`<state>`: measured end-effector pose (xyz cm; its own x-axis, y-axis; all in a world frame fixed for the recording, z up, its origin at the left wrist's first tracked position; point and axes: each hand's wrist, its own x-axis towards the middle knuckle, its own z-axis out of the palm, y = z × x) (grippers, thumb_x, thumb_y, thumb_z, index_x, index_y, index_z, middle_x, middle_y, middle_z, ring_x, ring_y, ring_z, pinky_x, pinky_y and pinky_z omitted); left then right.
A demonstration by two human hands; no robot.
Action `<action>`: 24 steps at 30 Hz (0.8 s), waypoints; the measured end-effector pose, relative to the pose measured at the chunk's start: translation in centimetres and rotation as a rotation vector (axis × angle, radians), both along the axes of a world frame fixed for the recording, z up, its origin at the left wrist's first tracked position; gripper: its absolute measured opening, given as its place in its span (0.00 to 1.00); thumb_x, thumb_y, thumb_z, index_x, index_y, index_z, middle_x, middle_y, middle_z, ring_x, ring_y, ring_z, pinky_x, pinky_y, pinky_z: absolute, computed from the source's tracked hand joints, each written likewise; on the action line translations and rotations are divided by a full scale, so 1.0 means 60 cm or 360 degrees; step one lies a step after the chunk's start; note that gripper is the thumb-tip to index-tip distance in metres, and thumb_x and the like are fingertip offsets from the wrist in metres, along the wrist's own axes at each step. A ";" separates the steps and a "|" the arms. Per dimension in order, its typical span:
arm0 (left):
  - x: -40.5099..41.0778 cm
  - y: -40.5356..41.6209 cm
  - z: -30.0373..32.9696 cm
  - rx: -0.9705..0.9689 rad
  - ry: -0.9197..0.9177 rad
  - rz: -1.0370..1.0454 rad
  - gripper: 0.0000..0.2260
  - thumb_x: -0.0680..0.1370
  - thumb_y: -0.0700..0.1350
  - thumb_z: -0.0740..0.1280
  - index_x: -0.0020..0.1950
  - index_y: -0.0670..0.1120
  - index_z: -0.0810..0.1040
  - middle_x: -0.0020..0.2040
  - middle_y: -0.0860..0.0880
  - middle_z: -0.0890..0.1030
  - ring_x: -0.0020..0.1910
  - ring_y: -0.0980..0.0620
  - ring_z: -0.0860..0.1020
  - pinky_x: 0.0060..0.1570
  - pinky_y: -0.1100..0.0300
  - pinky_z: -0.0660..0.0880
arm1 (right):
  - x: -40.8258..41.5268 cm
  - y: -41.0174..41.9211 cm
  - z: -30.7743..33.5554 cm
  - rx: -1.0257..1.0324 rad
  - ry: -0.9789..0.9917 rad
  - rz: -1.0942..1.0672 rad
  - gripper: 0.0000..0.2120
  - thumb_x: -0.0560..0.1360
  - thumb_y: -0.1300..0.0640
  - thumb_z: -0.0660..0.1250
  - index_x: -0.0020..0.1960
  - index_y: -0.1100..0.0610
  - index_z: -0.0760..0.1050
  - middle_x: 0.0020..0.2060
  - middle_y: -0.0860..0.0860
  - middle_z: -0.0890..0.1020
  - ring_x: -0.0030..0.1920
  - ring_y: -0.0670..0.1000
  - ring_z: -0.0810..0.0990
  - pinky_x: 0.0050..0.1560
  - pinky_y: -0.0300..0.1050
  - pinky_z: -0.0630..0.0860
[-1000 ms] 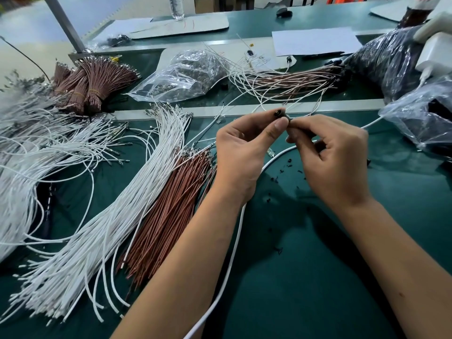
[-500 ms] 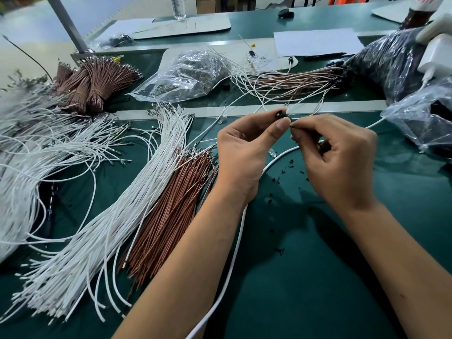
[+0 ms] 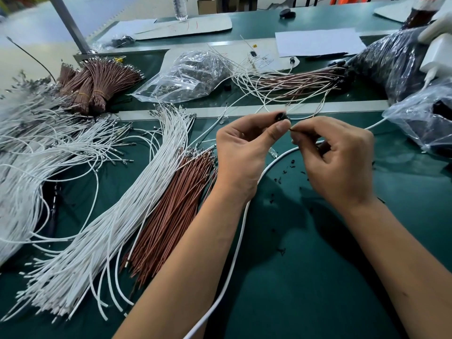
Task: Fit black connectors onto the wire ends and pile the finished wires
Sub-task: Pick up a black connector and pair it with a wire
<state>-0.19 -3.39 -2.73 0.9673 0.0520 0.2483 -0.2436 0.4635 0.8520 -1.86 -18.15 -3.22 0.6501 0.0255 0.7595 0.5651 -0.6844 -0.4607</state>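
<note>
My left hand point(image 3: 247, 148) pinches a small black connector point(image 3: 280, 116) between thumb and forefinger, above the green table point(image 3: 305, 277). My right hand point(image 3: 337, 157) pinches a thin wire end point(image 3: 292, 129) right beside the connector; whether the end is inside it I cannot tell. Loose white wires point(image 3: 102, 231) and brown wires point(image 3: 171, 211) lie in long bundles to the left. A pile of wires with black connectors point(image 3: 300, 80) lies behind my hands. Small black connectors point(image 3: 291, 167) are scattered on the mat under my right hand.
A clear bag of parts point(image 3: 193, 74) sits at the back centre, dark plastic bags point(image 3: 396, 62) at the right. Tied brown wire bundles point(image 3: 95, 84) stand at back left. A thick white cable point(image 3: 234, 253) runs between my forearms. White paper point(image 3: 318, 42) lies beyond.
Both hands have stayed close together. My right hand's fingertips have shifted slightly against the connector held in my left hand.
</note>
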 end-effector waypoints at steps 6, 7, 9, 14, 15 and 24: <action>0.000 0.001 0.001 -0.0031 0.0109 0.0030 0.08 0.72 0.26 0.72 0.46 0.37 0.83 0.40 0.46 0.86 0.41 0.53 0.83 0.46 0.63 0.79 | 0.003 -0.003 -0.003 -0.0007 0.0073 0.0019 0.02 0.77 0.63 0.72 0.46 0.59 0.84 0.39 0.49 0.85 0.39 0.50 0.81 0.41 0.49 0.78; 0.000 0.001 0.002 -0.0044 0.0134 0.0028 0.08 0.73 0.26 0.72 0.46 0.37 0.83 0.40 0.47 0.86 0.40 0.54 0.83 0.45 0.64 0.78 | 0.004 -0.003 -0.004 -0.0006 0.0082 0.0023 0.02 0.77 0.63 0.72 0.46 0.59 0.84 0.39 0.49 0.84 0.39 0.50 0.81 0.41 0.48 0.78; -0.001 0.001 0.003 -0.0069 0.0183 0.0025 0.07 0.73 0.27 0.71 0.46 0.37 0.83 0.40 0.47 0.86 0.40 0.55 0.83 0.44 0.65 0.78 | 0.005 -0.002 -0.005 0.0001 0.0098 0.0035 0.02 0.77 0.64 0.73 0.46 0.59 0.84 0.39 0.48 0.84 0.38 0.49 0.81 0.41 0.47 0.78; -0.003 0.002 0.005 -0.0139 0.0345 0.0010 0.07 0.74 0.28 0.71 0.45 0.38 0.83 0.39 0.48 0.86 0.38 0.56 0.83 0.41 0.66 0.78 | 0.005 0.001 -0.006 -0.0030 0.0121 0.0015 0.02 0.76 0.63 0.73 0.45 0.58 0.84 0.38 0.49 0.85 0.38 0.50 0.81 0.40 0.46 0.77; -0.003 0.002 0.004 -0.0150 0.0379 0.0011 0.07 0.74 0.28 0.71 0.45 0.39 0.83 0.39 0.48 0.86 0.38 0.57 0.83 0.41 0.66 0.78 | 0.004 0.001 -0.005 -0.0034 0.0126 0.0011 0.02 0.76 0.63 0.73 0.45 0.58 0.84 0.38 0.49 0.85 0.38 0.50 0.81 0.40 0.46 0.77; 0.003 0.002 -0.001 -0.0135 0.0520 0.0025 0.05 0.74 0.34 0.74 0.43 0.44 0.85 0.41 0.48 0.86 0.39 0.56 0.81 0.44 0.63 0.74 | 0.003 0.002 0.000 -0.0042 0.0184 -0.0028 0.02 0.76 0.63 0.74 0.44 0.58 0.83 0.37 0.48 0.85 0.37 0.47 0.80 0.40 0.30 0.71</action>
